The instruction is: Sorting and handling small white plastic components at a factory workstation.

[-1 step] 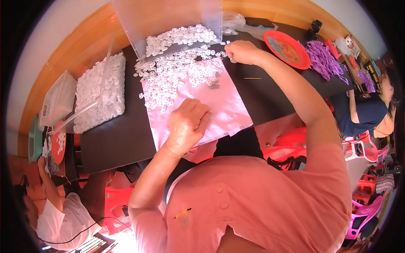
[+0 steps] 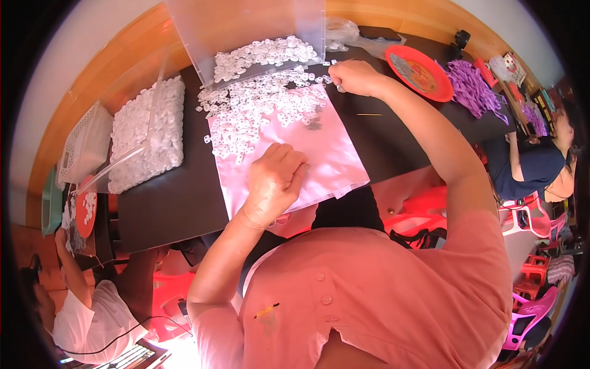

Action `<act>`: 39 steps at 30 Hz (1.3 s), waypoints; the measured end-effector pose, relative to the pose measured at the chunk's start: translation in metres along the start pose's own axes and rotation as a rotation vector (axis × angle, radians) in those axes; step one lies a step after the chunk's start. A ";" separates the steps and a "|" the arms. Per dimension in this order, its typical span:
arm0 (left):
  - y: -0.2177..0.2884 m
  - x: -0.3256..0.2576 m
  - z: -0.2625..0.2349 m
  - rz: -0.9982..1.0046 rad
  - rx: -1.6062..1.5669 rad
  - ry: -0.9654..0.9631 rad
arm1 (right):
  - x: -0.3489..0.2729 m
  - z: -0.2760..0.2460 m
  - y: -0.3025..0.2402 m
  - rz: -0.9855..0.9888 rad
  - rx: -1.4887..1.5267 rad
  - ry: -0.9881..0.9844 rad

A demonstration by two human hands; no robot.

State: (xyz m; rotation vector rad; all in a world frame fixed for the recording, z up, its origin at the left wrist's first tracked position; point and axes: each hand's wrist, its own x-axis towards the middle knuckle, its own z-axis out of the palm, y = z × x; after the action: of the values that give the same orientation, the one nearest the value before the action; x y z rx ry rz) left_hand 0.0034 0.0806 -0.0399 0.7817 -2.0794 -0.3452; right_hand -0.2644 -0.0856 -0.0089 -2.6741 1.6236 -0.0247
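While my left hand is lying over the near part of a pink cloth, its fingers are bending in toward the palm; I am not able to see whether they are gripping anything. The cloth is reaching the near edge of the dark bench. Beyond that hand, many small white pieces are covering the cloth's far part and spreading back to a clear bin, which is holding more of them. My right hand is reaching to the far right edge of the scatter, its fingertips drawing together beside a few stray pieces; their grip is too hidden for me to judge.

If my left wrist were catching the cloth, a tug could be sliding pieces toward my lap. A sweep of my right hand could be scattering the strays over the bench, and my right forearm could be nudging the orange-red plate just beside it.

The pieces are pointing every way, each too small for me to be reading its long axis. As a whole, the scatter is running lengthwise from the bin toward me, leaning slightly left.
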 end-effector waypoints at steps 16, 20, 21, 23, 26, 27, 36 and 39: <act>0.009 0.013 -0.037 -0.827 -0.832 0.277 | -0.053 -0.018 -0.155 -0.351 1.442 0.137; 0.010 0.003 -0.036 -0.865 -0.894 0.318 | -0.052 -0.003 -0.165 -0.333 1.527 0.203; 0.010 0.002 -0.037 -0.886 -0.901 0.311 | -0.052 -0.002 -0.166 -0.337 1.521 0.208; 0.009 0.000 -0.039 -0.911 -0.905 0.304 | -0.052 -0.002 -0.167 -0.343 1.521 0.212; 0.007 0.001 -0.041 -0.931 -1.016 0.346 | -0.049 0.000 -0.166 -0.318 1.433 0.210; 0.006 0.000 -0.041 -0.925 -1.050 0.371 | -0.049 0.000 -0.165 -0.287 1.449 0.151; 0.007 0.001 -0.037 -0.876 -1.075 0.374 | -0.050 0.000 -0.161 -0.247 1.529 0.089; 0.008 0.008 -0.042 -0.884 -0.983 0.335 | -0.049 -0.007 -0.155 -0.264 1.463 0.061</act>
State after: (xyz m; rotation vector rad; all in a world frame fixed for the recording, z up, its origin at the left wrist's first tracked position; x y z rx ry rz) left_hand 0.0305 0.0826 -0.0062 0.9691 -0.9223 -1.4540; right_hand -0.1492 0.0291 0.0003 -1.6202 0.6462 -0.8866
